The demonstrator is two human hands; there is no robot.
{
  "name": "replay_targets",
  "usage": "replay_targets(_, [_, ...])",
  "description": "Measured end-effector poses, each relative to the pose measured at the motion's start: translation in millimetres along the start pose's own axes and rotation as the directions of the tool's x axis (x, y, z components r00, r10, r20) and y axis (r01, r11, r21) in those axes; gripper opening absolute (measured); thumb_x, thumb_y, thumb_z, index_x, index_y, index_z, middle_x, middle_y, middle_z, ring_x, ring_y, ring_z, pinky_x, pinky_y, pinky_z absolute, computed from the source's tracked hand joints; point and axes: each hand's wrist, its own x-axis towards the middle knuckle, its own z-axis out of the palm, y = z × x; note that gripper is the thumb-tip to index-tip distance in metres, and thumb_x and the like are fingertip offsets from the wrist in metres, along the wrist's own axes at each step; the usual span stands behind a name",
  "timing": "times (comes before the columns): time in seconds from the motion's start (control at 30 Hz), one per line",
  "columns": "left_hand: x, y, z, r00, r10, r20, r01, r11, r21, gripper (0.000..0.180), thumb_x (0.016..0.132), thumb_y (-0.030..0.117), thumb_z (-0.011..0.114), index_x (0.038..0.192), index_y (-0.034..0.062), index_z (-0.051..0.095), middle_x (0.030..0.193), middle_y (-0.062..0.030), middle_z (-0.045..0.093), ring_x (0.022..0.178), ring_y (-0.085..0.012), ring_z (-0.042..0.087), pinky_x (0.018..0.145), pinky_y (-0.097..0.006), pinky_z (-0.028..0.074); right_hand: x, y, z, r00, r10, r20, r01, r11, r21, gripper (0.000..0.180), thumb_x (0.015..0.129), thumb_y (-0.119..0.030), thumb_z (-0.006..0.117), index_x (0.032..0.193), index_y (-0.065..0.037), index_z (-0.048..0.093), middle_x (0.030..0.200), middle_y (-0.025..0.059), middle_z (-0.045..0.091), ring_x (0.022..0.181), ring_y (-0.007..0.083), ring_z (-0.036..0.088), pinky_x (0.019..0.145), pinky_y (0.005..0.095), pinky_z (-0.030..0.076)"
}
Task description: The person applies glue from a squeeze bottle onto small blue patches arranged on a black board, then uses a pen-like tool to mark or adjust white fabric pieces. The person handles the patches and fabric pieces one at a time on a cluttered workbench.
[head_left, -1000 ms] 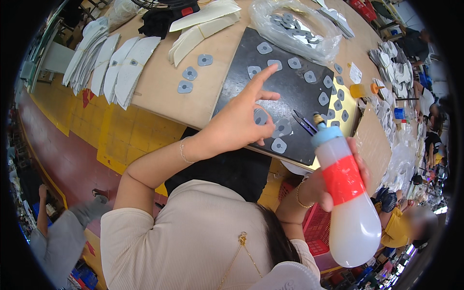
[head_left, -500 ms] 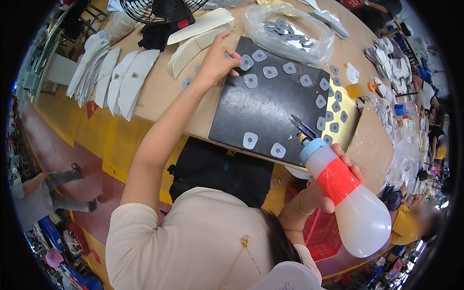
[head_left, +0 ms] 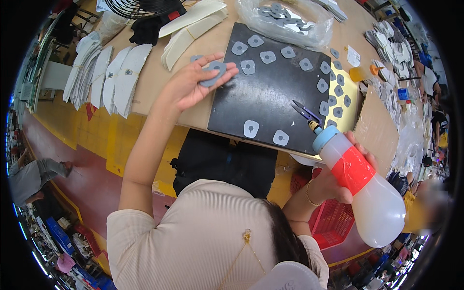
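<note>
Left of centre, at nine o'clock from the black board (head_left: 285, 99) on the desk (head_left: 357, 29), the left hand (head_left: 194, 83) pinches a grey rounded patch (head_left: 213, 75); it looks light, thin and bendy, best taken by its edges. Around four o'clock, the right hand's (head_left: 333, 187) fingers wrap a squeeze bottle (head_left: 372, 203), likely heavier, smooth and soft-walled, best gripped at its red band (head_left: 354, 169).

The single fisheye view looks down from head height, quite near: table (head_left: 353, 34) at upper centre, shirt (head_left: 203, 227) at lower centre.
</note>
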Motion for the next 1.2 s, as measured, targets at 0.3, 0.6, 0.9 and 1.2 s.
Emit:
replay_targets(0.3, [-35, -40, 49, 0.998, -0.057, 0.012, 0.043, 0.869, 0.492, 0.025, 0.092, 0.017, 0.059, 0.102, -0.0056, 0.059, 0.093, -0.0167, 0.066, 0.077, -0.0189, 0.068, 0.065, -0.026, 0.056, -3, -7, 7, 0.996, 0.064, 0.065, -0.061, 0.997, -0.043, 0.093, 0.065, -0.068, 0.068, 0.117, 0.005, 0.044, 0.105, 0.0207, 0.055, 0.093, 0.0433, 0.064, 0.084, 0.0498, 0.054])
replay_targets(0.6, [-44, -54, 74, 0.996, -0.088, 0.008, 0.065, 0.790, 0.610, 0.016, 0.088, 0.011, 0.065, 0.091, -0.0044, 0.063, 0.070, -0.0073, 0.063, 0.056, -0.0104, 0.061, 0.052, -0.021, 0.049, -11, -4, 19, 0.955, 0.012, 0.297, -0.013, 1.000, 0.003, 0.091, 0.064, -0.059, 0.076, 0.121, 0.004, 0.043, 0.109, 0.0182, 0.052, 0.101, 0.0410, 0.061, 0.090, 0.0483, 0.052])
replay_targets(0.9, [-52, -50, 80, 0.993, -0.117, 0.010, 0.087, 0.794, 0.602, 0.016, 0.087, 0.011, 0.066, 0.089, -0.0040, 0.063, 0.068, -0.0057, 0.062, 0.055, -0.0094, 0.061, 0.050, -0.020, 0.046, -12, 3, 19, 0.949, 0.008, 0.315, 0.022, 0.995, -0.094, 0.089, 0.065, -0.058, 0.076, 0.120, 0.004, 0.043, 0.107, 0.0173, 0.052, 0.103, 0.0409, 0.061, 0.090, 0.0475, 0.052])
replay_targets(1.2, [-46, -50, 82, 0.984, -0.178, 0.013, 0.127, 0.748, 0.651, 0.015, 0.086, 0.009, 0.065, 0.089, -0.0052, 0.062, 0.072, -0.0089, 0.065, 0.058, -0.0116, 0.064, 0.053, -0.023, 0.052, -11, -11, 32, 0.950, 0.020, 0.311, -0.029, 0.999, 0.023, 0.090, 0.063, -0.061, 0.073, 0.119, 0.002, 0.043, 0.107, 0.0167, 0.054, 0.098, 0.0388, 0.063, 0.089, 0.0483, 0.052])
